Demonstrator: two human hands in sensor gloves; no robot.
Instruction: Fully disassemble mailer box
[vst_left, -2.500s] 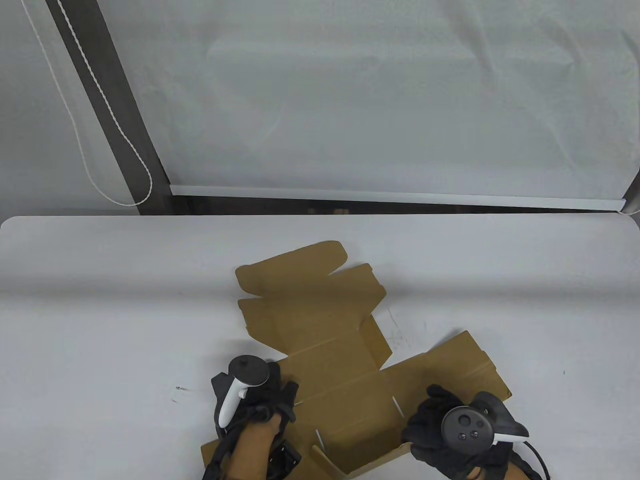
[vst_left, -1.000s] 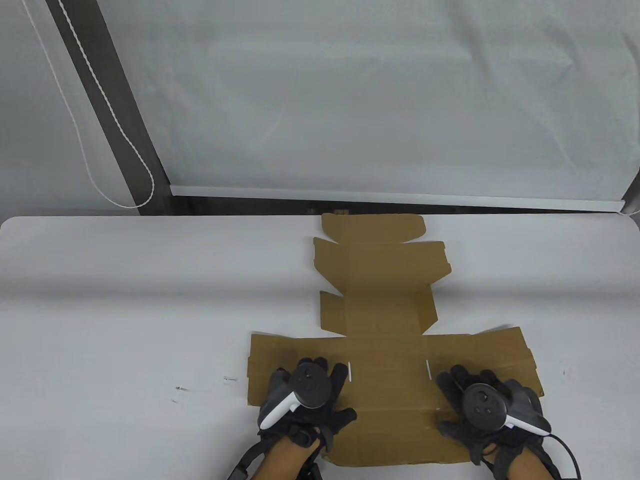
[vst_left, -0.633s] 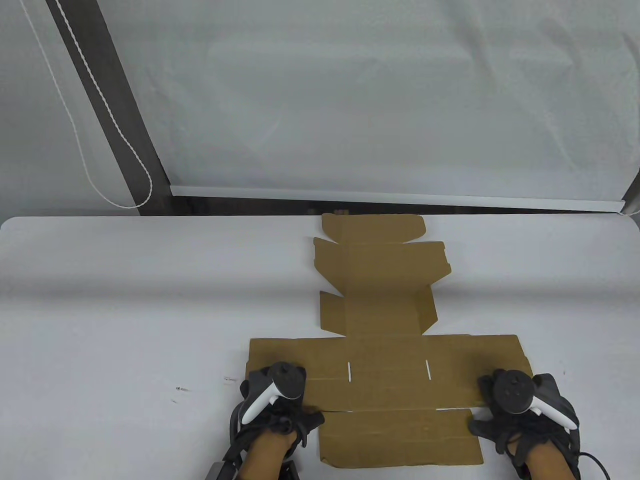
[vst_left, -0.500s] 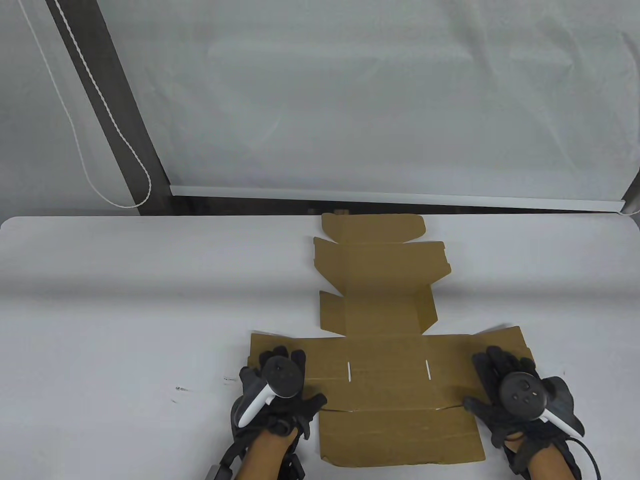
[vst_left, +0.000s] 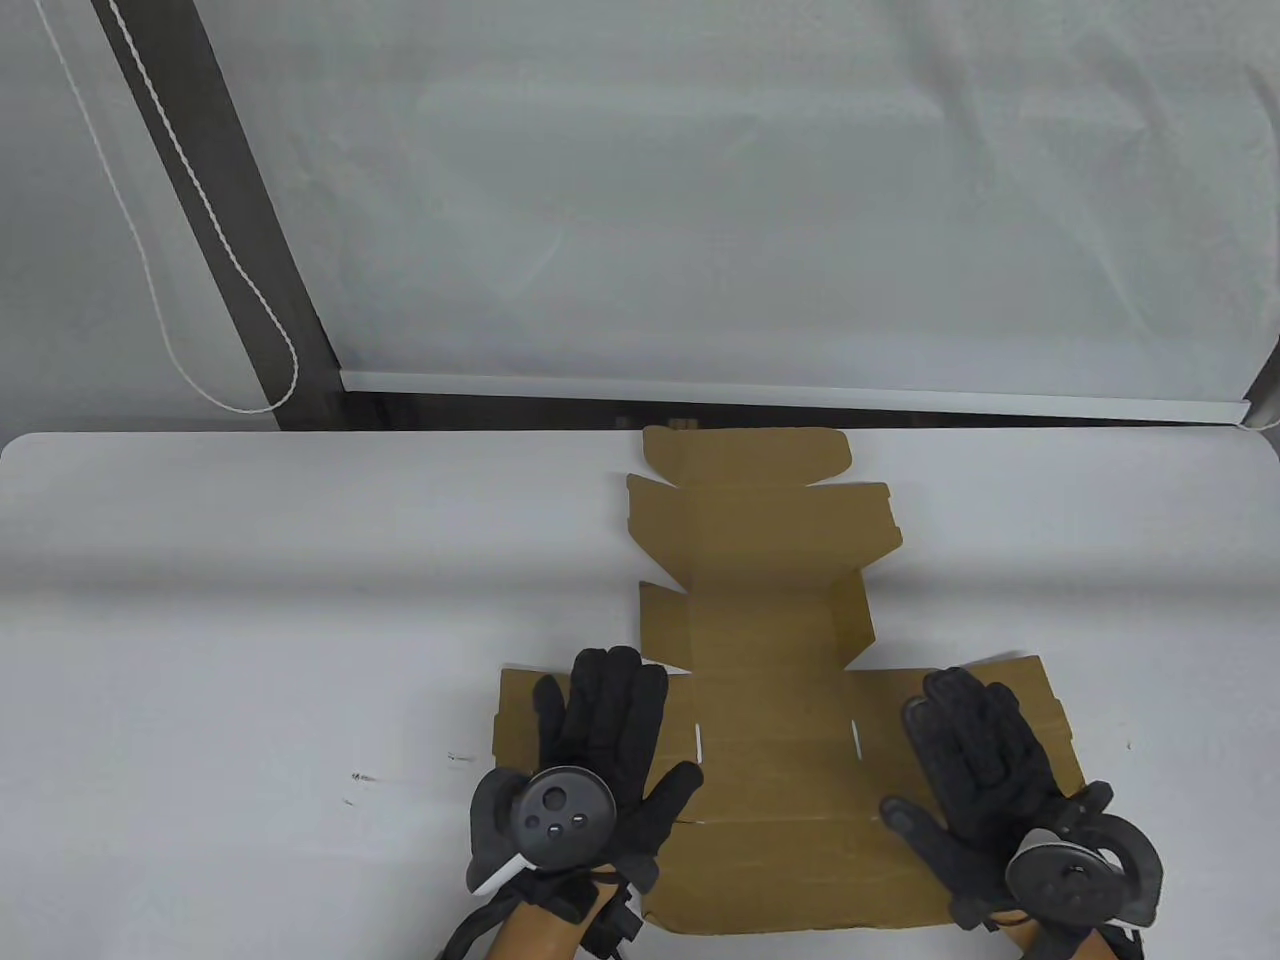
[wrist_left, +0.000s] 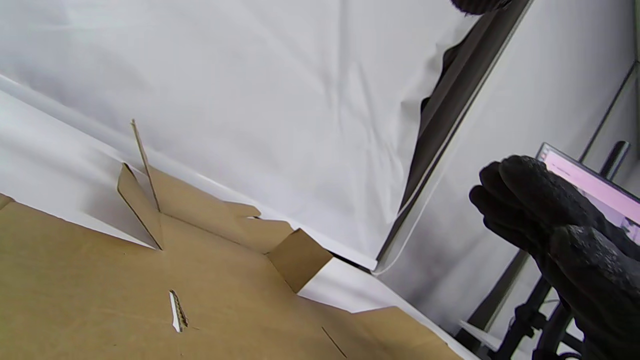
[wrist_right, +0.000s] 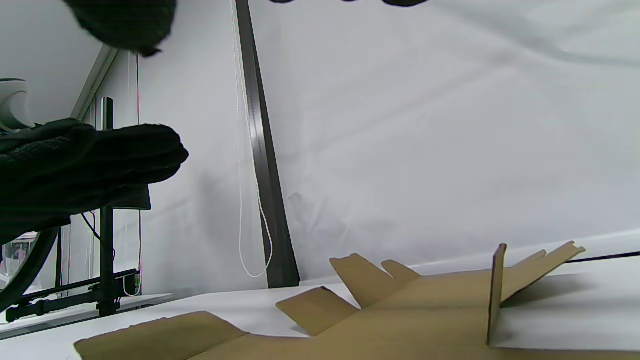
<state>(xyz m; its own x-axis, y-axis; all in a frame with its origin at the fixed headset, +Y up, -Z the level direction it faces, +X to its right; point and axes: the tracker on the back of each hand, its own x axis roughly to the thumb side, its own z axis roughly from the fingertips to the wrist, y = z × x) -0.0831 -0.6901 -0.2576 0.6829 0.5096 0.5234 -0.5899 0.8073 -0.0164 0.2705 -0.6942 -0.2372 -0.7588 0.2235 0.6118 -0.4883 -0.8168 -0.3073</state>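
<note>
The brown mailer box (vst_left: 765, 640) lies unfolded, nearly flat, on the white table (vst_left: 250, 600), reaching from the near edge to the far edge. My left hand (vst_left: 600, 740) is open, fingers stretched forward, over the box's left wing (vst_left: 520, 720). My right hand (vst_left: 975, 760) is open the same way over the right wing (vst_left: 1040, 700), whose far edge is slightly raised. I cannot tell whether the palms press down. Small side flaps stand up in the left wrist view (wrist_left: 142, 210) and the right wrist view (wrist_right: 495, 295). Neither hand holds anything.
A white backdrop sheet (vst_left: 760, 200) with a rail (vst_left: 790, 392) hangs behind the table. A dark post (vst_left: 220, 210) and a white cord (vst_left: 190, 250) stand at the back left. Small marks (vst_left: 360, 778) dot the table left of the box.
The box was turned, shifted right and laid flat. Both hands pressed and slid along its near wings, then stretched their fingers forward, open over the wings.
</note>
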